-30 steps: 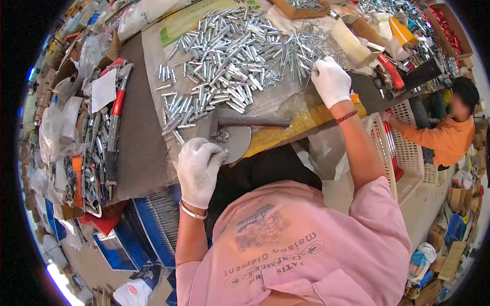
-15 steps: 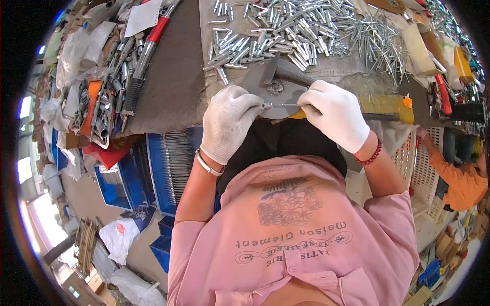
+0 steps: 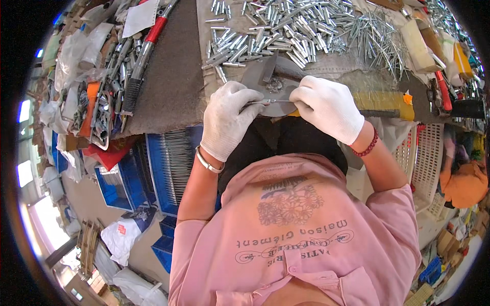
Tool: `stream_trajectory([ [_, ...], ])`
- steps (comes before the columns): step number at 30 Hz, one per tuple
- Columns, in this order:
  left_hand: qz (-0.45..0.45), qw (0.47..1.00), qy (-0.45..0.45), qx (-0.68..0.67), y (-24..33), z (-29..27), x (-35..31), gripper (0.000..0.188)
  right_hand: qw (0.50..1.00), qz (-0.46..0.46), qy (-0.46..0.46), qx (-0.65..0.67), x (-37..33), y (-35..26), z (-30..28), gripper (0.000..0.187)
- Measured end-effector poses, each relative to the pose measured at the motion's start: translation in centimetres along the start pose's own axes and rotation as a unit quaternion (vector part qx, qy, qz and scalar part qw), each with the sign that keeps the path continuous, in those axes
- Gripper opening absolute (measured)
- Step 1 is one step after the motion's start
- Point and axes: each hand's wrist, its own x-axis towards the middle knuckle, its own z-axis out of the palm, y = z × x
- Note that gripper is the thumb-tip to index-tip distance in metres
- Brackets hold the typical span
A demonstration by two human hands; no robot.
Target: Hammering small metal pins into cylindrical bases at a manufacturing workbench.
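Both hands wear white knit gloves and meet over a round grey metal plate at the bench's near edge. My left hand pinches a short silver metal sleeve, mostly covered by the fingers. My right hand is closed on a thin metal rod, whose far end reaches to the sleeve. Whether the rod sits inside the sleeve, I cannot tell. Behind the fingers a hammer lies on the plate, its dark handle running under my right hand.
Loose silver sleeves are heaped beyond the plate, with a pile of thin rods to their right. Tools, including a red-and-black torque wrench, crowd the left. Blue bins stand below; a white crate and a person in orange are at right.
My right hand has shifted left toward my left hand, and less of the rod shows between them. At the right, the person in orange has bent and drawn an arm back.
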Motion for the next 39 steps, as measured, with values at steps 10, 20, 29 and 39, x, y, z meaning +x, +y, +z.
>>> stream_trajectory([
  [10, -0.009, 0.999, 0.024, -0.043, -1.3, 0.9, -1.0, 0.015, 0.999, -0.035, -0.030, -0.011, 0.6, 0.4, 0.1, 0.007],
  [20, 0.016, 0.999, 0.019, -0.030, -1.1, 0.9, -0.9, 0.017, 0.995, -0.077, -0.027, -0.059, 0.7, 0.3, 1.1, 0.014],
  [29, 0.031, 0.999, 0.022, 0.010, -0.2, 0.5, -1.0, 0.017, 0.941, 0.265, 0.145, -0.154, -1.5, 9.0, -3.5, 0.009],
  [39, 0.027, 0.999, 0.037, 0.001, -0.3, 0.8, -1.1, 0.018, 0.932, 0.276, 0.068, -0.226, -0.2, 12.5, -2.9, 0.010],
])
